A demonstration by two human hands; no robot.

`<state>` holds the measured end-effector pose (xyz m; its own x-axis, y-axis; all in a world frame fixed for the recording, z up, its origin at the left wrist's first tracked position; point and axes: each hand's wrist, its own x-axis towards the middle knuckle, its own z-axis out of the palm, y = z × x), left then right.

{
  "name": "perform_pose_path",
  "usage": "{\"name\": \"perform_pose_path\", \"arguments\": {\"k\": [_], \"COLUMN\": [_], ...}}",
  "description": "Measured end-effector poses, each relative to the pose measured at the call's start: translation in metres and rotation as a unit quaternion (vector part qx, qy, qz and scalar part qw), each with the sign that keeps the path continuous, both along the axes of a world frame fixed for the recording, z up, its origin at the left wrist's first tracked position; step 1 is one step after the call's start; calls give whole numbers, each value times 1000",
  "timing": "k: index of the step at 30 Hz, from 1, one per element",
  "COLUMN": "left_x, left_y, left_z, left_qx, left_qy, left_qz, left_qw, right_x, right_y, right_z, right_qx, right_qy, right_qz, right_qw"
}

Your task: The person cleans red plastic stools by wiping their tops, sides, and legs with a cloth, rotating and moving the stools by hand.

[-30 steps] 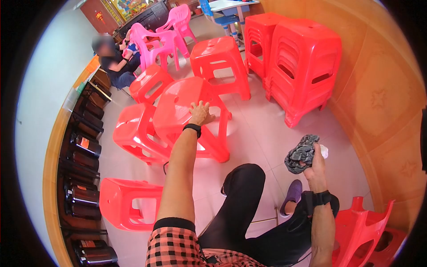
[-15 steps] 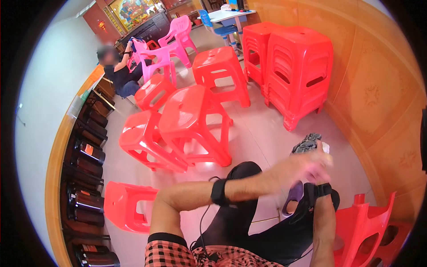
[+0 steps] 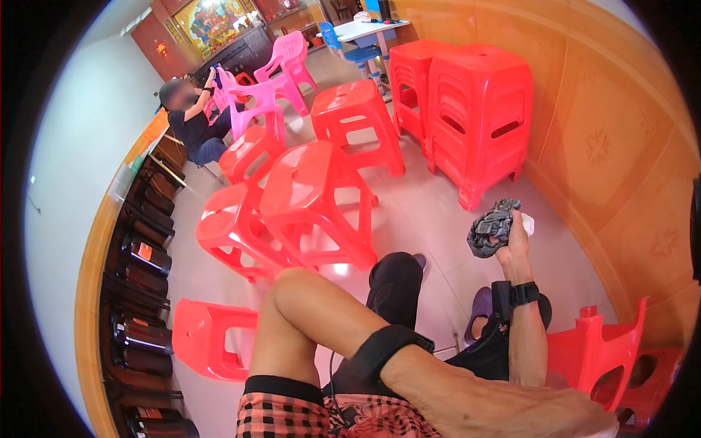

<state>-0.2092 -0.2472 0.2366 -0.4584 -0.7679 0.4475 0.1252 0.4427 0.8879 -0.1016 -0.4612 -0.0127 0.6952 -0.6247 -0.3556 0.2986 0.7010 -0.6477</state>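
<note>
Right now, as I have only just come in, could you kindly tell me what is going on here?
The camera wearer's right hand holds a crumpled grey cloth. The left arm crosses the body, its hand low, near a red stool; its fingers cannot be made out. Red stools stand spread out ahead, with stacked stools near the wooden wall. Farther off, another person sits beside pink chairs.

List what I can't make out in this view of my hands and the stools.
- Left hand, head view: fingers cut off by the bottom edge, so its grip can't be told.
- White item by the gray cloth, head view: partly hidden by the right hand.
- Red stool at lower right, head view: lower part behind the left arm.
- Other person's handled item, head view: too small.
</note>
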Motion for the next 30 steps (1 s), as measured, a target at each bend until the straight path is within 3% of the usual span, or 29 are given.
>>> {"name": "perform_pose_path", "arguments": {"k": [3,7,10,12,13,14,18,22,24,27,30], "left_x": [9,41,65,83,90,101,122,132,136,142,134], "left_y": [11,21,23,9,3,-2,-13,-25,-31,-44,-47], "left_z": [-2,-3,-13,-39,-48,-57,-78,-102,-107,-117,-132], "left_qx": [-51,-98,-43,-59,-19,9,108,56,23,78,9], "left_qy": [19,-9,-50,-74,-40,-104,-162,-184,-188,-206,-222], "left_qz": [65,68,32,157,168,181,207,234,250,223,257], "left_qw": [996,993,997,983,985,978,959,953,950,950,941], "right_x": [0,-5,-11,-11,-12,-13,-18,-22,-24,-32,-44], "right_y": [3,9,1,0,0,-2,0,6,14,7,10], "right_z": [3,8,-4,-3,-3,-5,5,12,27,15,5], "right_qx": [-15,-32,-43,-45,-46,-44,-58,-42,-62,-84,-108], "right_qy": [4,20,23,36,46,43,86,74,174,125,106], "right_qz": [14,10,34,17,-3,-3,10,28,-9,39,51], "right_qw": [1000,999,998,998,998,998,995,996,983,988,987]}}
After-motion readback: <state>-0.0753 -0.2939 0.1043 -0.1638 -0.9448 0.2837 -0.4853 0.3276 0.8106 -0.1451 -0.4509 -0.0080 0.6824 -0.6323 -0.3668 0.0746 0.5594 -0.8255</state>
